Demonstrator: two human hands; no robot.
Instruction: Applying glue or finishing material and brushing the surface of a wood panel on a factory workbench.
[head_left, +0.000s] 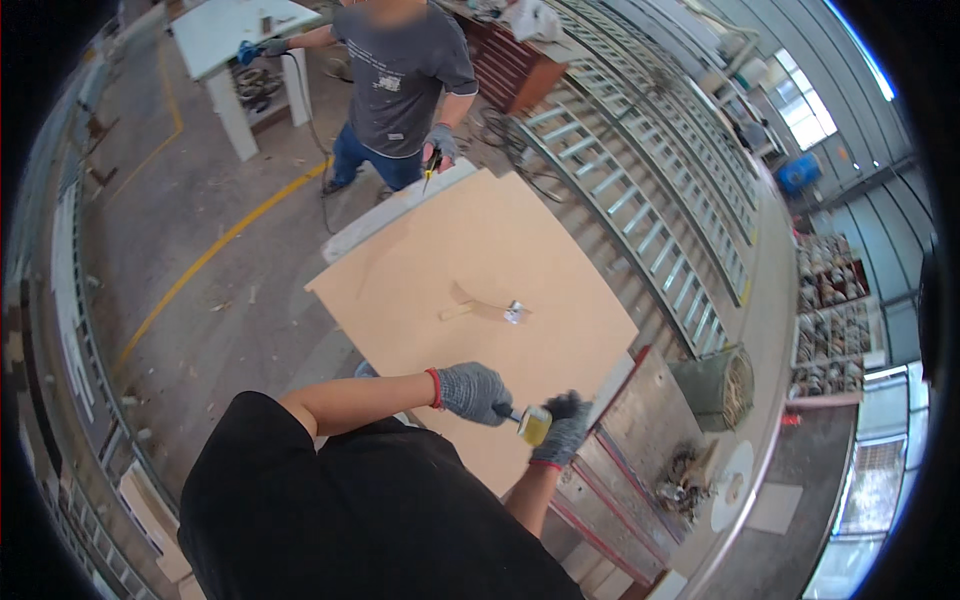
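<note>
My left hand (pixel 472 392), in a grey knit glove with a red cuff, is closed round the dark handle of a small mallet (pixel 535 426) with a yellowish head. Right beside that head is my gloved right hand (pixel 562 430), at the near right edge of a large tan board (pixel 480 245). Its fingers are curled, and whatever they hold is hidden. Thin curled strips (pixel 462 312) and a small shiny silvery piece (pixel 515 312) lie on the middle of the board.
Across the board a co-worker (pixel 405 85) holds a yellow-and-black screwdriver (pixel 430 165) and a blue power tool (pixel 248 52). Metal ladder-like frames (pixel 640 200) lie on the right. A green bin (pixel 712 388) and red-edged metal rails (pixel 620 500) stand near my right.
</note>
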